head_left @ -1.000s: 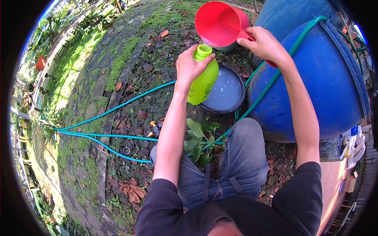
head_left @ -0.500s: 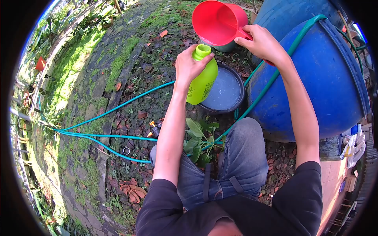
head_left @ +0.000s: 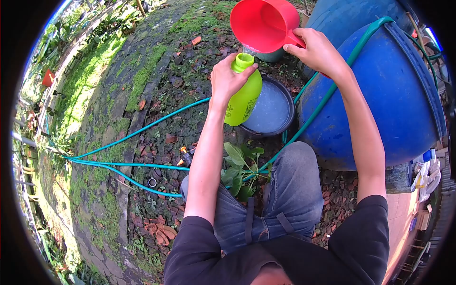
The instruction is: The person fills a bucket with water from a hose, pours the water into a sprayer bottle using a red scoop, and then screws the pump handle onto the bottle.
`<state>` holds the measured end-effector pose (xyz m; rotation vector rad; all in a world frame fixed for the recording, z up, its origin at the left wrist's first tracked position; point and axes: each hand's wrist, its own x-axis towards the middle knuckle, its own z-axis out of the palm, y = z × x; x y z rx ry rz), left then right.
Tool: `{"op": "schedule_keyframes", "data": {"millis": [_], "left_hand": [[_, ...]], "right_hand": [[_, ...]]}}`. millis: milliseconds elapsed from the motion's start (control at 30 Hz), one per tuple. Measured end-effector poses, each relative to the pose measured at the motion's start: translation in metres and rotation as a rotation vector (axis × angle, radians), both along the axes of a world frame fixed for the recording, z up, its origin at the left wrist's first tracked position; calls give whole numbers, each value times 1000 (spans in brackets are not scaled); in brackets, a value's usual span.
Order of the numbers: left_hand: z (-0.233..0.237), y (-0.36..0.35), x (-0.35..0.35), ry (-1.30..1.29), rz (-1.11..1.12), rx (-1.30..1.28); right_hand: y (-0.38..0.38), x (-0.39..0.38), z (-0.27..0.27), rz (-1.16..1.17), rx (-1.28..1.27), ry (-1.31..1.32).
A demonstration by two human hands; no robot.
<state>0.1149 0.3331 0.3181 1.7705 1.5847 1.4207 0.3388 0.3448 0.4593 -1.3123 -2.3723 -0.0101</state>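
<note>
My left hand (head_left: 229, 78) is wrapped round the upper part of a lime green bottle (head_left: 244, 97), which has no cap and tilts slightly. Dark print shows low on its side. My right hand (head_left: 316, 50) grips the handle of a red dipper (head_left: 266, 26), tipped with its lip just above the bottle's mouth. A little clear liquid runs from the lip at the bottle's opening. Behind and below the bottle is a dark round basin (head_left: 270, 108) of cloudy greyish liquid.
A large blue barrel (head_left: 370, 104) lies at the right, with a green hose (head_left: 327, 97) across it. Teal hoses (head_left: 142, 126) run over the mossy ground at left. A leafy plant (head_left: 240, 166) stands by my knees. Another blue container (head_left: 351, 19) is behind.
The red dipper has shifted very slightly up and left, still tipped over the bottle. Both hands keep their holds.
</note>
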Motion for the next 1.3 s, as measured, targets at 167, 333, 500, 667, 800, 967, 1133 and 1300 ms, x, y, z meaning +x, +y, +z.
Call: {"op": "schedule_keyframes", "data": {"millis": [167, 333, 500, 667, 800, 967, 1133, 1300], "left_hand": [[0, 1, 0, -19, -11, -9], [1, 0, -1, 3, -6, -10], [1, -1, -1, -1, -4, -8], [-1, 3, -2, 10, 0, -16], [-1, 1, -2, 6, -5, 1], [1, 1, -2, 21, 1, -4], [-1, 1, -2, -1, -3, 29], [-4, 1, -4, -31, -14, 25]], "right_hand": [[-5, -4, 1, -3, 15, 10], [-5, -5, -1, -10, 28, 3], [-6, -6, -4, -11, 92, -3], [-14, -12, -6, -24, 92, -2], [-23, -17, -14, 15, 107, 26], [-25, -14, -43, 36, 141, 181], [-23, 10, -105, -40, 127, 358], [-23, 34, -187, -245, -113, 112]]}}
